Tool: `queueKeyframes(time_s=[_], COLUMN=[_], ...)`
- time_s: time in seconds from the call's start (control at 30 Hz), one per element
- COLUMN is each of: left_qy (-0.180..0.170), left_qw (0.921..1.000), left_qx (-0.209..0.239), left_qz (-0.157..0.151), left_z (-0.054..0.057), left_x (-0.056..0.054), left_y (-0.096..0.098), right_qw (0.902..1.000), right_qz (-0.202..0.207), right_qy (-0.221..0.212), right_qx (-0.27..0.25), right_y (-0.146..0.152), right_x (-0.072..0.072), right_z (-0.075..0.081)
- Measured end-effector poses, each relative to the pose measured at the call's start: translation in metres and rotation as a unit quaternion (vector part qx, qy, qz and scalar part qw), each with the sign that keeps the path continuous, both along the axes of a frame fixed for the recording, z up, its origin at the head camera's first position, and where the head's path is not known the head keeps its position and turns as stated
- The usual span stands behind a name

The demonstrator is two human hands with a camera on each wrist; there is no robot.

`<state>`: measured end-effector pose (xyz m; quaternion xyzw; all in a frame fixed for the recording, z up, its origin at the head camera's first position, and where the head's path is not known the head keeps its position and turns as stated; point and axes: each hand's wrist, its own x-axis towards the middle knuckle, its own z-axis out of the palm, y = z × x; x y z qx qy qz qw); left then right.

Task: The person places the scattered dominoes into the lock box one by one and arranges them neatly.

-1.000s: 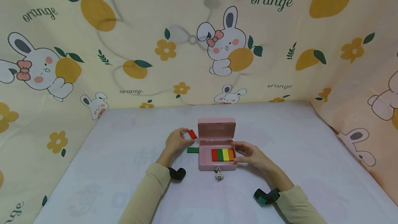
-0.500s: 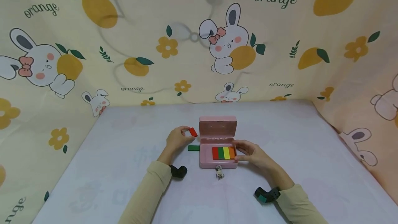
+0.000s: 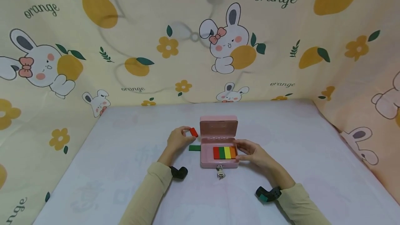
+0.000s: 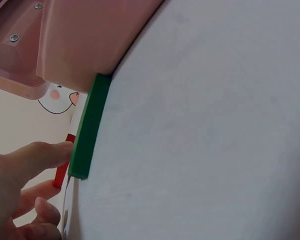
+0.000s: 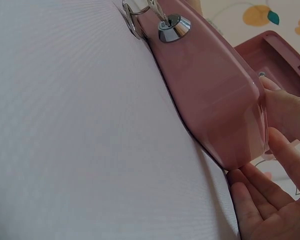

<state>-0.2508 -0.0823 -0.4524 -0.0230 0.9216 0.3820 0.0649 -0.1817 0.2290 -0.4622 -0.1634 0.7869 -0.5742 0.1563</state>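
My left hand (image 3: 177,139) pinches a small red block (image 3: 193,132) between thumb and fingers, left of the pink metal box (image 3: 207,159). Below that block, a longer green block (image 3: 194,148) lies on the table with one end against the box's left wall. The lid (image 3: 218,128) stands up at the back. Inside the box, red, green, yellow and orange blocks (image 3: 225,152) sit side by side toward the right. My right hand (image 3: 254,152) holds the box's right wall; the right wrist view has the thumb over the rim and fingers along the outside.
Keys (image 3: 221,173) hang from the lock (image 5: 175,30) on the box's front. A white cloth (image 3: 140,190) covers the table. Behind rises a cream curtain (image 3: 175,16) printed with rabbits and oranges. Each wrist wears a black camera mount (image 3: 268,194).
The head view shifts slightly. Both hands keep their places, the left with the red block and the right at the box.
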Motion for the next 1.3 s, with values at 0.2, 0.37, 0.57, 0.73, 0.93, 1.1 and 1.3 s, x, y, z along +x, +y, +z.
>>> queueKeyframes(time_s=[0.2,0.37,0.57,0.73,0.93,1.1,1.3], left_qy=[0.001,0.021,0.040,0.037,0.047,0.050,0.057], left_qw=[0.9999,0.9994,0.9988,0.9988,0.9982,0.9977,0.9971], left_qx=[0.016,0.025,0.024,0.024,0.027,0.037,0.040], left_qz=[-0.001,-0.010,-0.017,-0.019,-0.025,-0.026,-0.029], left_z=[0.000,0.002,0.003,0.004,0.006,0.009,0.010], left_x=[0.001,0.003,0.004,0.005,0.009,0.012,0.014], left_y=[0.000,-0.001,-0.004,-0.006,-0.007,-0.007,-0.004], right_qw=[1.0000,1.0000,0.9999,0.9999,0.9999,0.9999,0.9999], right_qz=[0.001,0.004,0.007,0.005,0.007,0.006,0.003], right_qy=[0.003,0.003,0.006,0.004,0.002,0.000,-0.001], right_qx=[0.003,0.001,-0.006,-0.011,-0.012,-0.009,-0.014], right_y=[0.000,0.000,0.001,0.001,0.000,-0.001,0.001], right_x=[0.001,0.001,-0.001,0.000,0.001,0.002,0.001], right_z=[0.001,0.002,0.002,0.001,0.001,0.002,0.001])
